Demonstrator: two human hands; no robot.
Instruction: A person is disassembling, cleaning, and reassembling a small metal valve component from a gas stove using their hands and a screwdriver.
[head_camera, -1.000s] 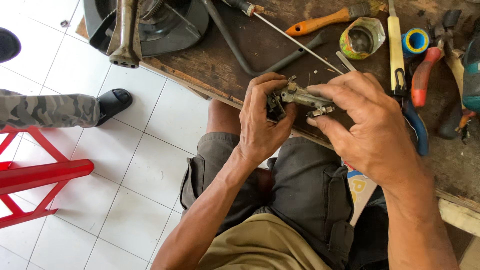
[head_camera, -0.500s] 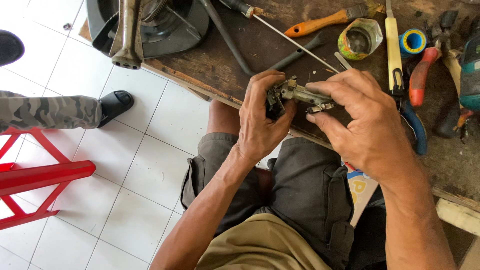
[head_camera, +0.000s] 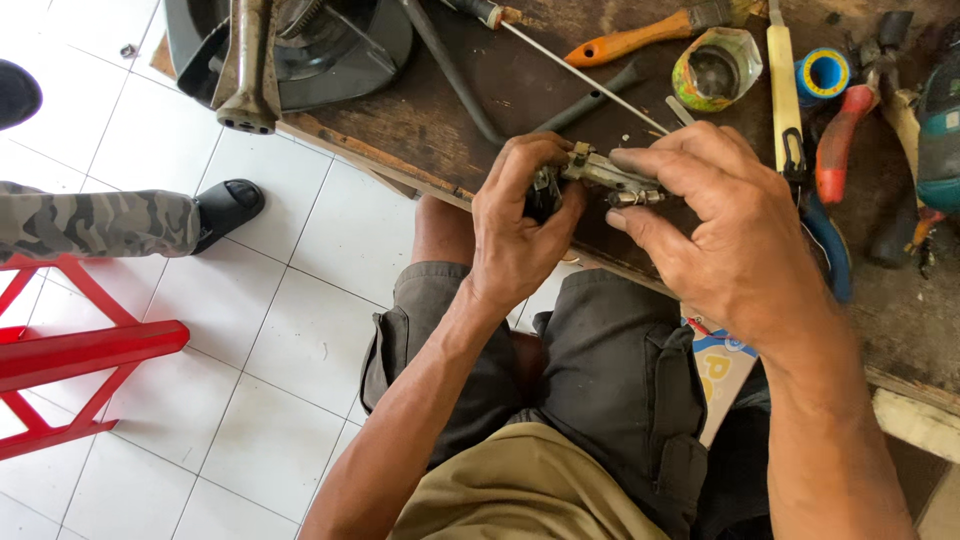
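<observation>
My left hand (head_camera: 520, 225) grips the dark end of a small metal mechanical part (head_camera: 598, 175) just above the edge of a worn wooden workbench (head_camera: 430, 120). My right hand (head_camera: 725, 225) pinches the part's other end, a brass-coloured fitting, between thumb and fingers. Both hands hold the same piece over my lap, and my fingers hide much of it.
On the bench lie a long screwdriver (head_camera: 570, 60), an orange-handled brush (head_camera: 640, 38), a crumpled can (head_camera: 715, 68), a blue tape roll (head_camera: 822, 72), red-handled pliers (head_camera: 835, 150) and a dark machine housing (head_camera: 300, 45). Another person's camouflage-trousered leg (head_camera: 100, 222) and a red stool (head_camera: 70, 350) stand on the white tiled floor at left.
Both hands with the metal part have shifted slightly up toward the bench. The grip looks the same.
</observation>
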